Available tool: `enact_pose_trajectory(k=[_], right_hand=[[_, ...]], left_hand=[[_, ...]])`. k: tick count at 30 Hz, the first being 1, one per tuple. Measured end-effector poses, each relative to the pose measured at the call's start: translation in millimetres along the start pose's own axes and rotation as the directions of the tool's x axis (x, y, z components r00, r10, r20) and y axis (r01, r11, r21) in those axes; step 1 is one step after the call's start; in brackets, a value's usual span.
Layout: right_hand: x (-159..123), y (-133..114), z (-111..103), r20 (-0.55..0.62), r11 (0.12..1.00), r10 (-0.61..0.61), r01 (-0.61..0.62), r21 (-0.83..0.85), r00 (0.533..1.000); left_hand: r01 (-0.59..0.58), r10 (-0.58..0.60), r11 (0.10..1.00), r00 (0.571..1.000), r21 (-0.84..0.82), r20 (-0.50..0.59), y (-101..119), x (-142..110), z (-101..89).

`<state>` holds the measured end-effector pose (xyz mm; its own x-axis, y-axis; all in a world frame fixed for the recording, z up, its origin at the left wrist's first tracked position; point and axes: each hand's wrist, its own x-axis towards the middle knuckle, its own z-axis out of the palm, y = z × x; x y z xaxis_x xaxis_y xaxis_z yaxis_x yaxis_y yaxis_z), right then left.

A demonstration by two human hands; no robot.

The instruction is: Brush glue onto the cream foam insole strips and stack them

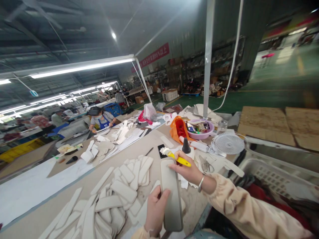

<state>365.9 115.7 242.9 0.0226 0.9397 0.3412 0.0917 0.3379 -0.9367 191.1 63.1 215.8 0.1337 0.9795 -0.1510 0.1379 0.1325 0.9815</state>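
Note:
A long, flat, grey-beige panel with rounded corners is held upright-slanted in front of me. My left hand grips its left edge, thumb across the face. My right hand is closed around a paintbrush with a yellow handle, whose pale bristles point left. The thumb of that hand also touches the panel's upper end. Left of the panel, a loose heap of similar pale pieces covers the tabletop. Behind the brush lies a black phone-like rectangle, and a dark cone-shaped nozzle stands close by.
A white fan, a purple basin of small items and an orange bag stand at the back right. A white plastic crate is at my right. Across the table a co-worker in a blue apron handles pieces. A metal post rises behind.

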Motion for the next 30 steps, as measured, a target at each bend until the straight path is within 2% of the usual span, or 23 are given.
enact_pose_trajectory(k=[3, 5, 7, 9, 12, 15, 18, 21, 30], right_hand=[[2, 1, -3, -0.007, 1.000, -0.001, 0.001, 0.028, 1.000], [4, 1, -7, -0.021, 0.999, -0.006, 0.007, 0.049, 1.000], [9, 1, -11, -0.044, 0.998, -0.005, 0.008, 0.063, 0.999], [15, 2, -15, -0.067, 0.997, 0.016, -0.011, 0.070, 0.998], [23, 8, -19, -0.091, 0.996, 0.057, -0.050, 0.071, 0.994], [26, 14, -21, -0.073, 0.991, 0.077, -0.069, 0.112, 0.994], [26, 19, -21, -0.052, 0.985, 0.083, -0.074, 0.157, 0.995], [27, 24, -22, -0.046, 0.983, 0.071, -0.063, 0.170, 0.996], [27, 34, -28, -0.071, 0.991, 0.035, -0.026, 0.130, 0.997]], left_hand=[[0.037, -0.016, 0.982, 0.994, -0.186, 0.111, 0, -3, 3.4], [0.139, -0.064, 0.928, 0.973, -0.344, 0.220, -3, -6, 4.4], [0.277, -0.124, 0.847, 0.933, -0.453, 0.338, -9, -10, 3.9], [0.390, -0.161, 0.778, 0.882, -0.492, 0.444, -17, -15, 2.4], [0.465, -0.162, 0.738, 0.826, -0.489, 0.540, -32, -25, 1.0], [0.468, -0.173, 0.769, 0.808, -0.435, 0.564, -44, -32, 2.9], [0.448, -0.199, 0.801, 0.825, -0.396, 0.530, -50, -35, 6.8], [0.440, -0.211, 0.806, 0.838, -0.395, 0.503, -52, -35, 9.6], [0.453, -0.233, 0.802, 0.838, -0.390, 0.494, -51, -33, 15.4]])
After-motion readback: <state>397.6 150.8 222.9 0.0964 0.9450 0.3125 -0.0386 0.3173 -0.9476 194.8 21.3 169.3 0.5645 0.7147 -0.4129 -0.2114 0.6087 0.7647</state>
